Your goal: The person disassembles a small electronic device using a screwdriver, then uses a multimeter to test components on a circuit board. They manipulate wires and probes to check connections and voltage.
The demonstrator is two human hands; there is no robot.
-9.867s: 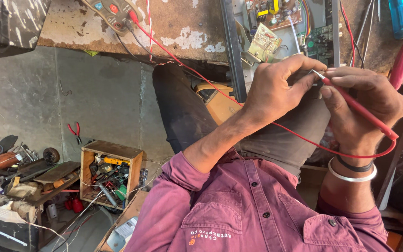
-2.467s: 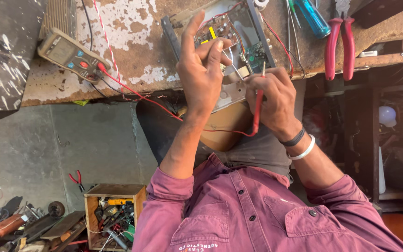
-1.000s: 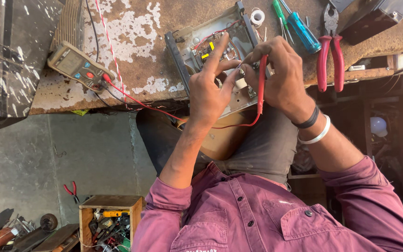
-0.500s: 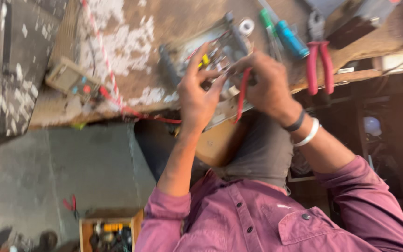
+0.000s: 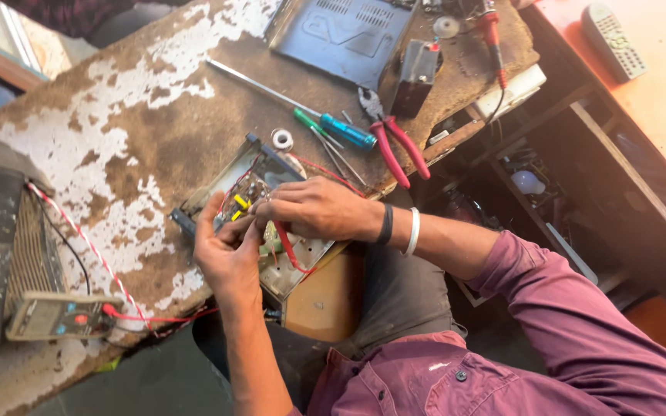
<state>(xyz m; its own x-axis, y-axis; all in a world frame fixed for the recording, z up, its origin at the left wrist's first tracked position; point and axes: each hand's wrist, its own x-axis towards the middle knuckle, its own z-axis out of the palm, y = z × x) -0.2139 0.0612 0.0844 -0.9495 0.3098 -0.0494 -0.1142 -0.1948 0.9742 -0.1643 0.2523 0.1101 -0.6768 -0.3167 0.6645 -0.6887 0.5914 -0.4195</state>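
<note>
An open metal chassis with a circuit board (image 5: 247, 187) lies at the front edge of the worn workbench (image 5: 148, 146). My right hand (image 5: 314, 209) is closed around a red test probe (image 5: 287, 248), whose tip is down among the board's parts. My left hand (image 5: 225, 258) grips the board's near side, thumb and fingers pressed by the yellow components. The two hands touch over the board. The probe's red lead runs left to a grey multimeter (image 5: 59, 316) at the bench's left corner.
Red-handled pliers (image 5: 396, 151), a blue and green screwdriver (image 5: 334, 129) and a small solder spool (image 5: 281, 139) lie just behind the board. Farther back are a grey metal cover (image 5: 344, 35), a black box (image 5: 414, 71) and a red soldering iron (image 5: 491, 27). A remote (image 5: 614, 42) sits far right.
The view has swung round and pulled back, showing more of the bench. Both hands stay on the circuit board, the right one still holding the red probe.
</note>
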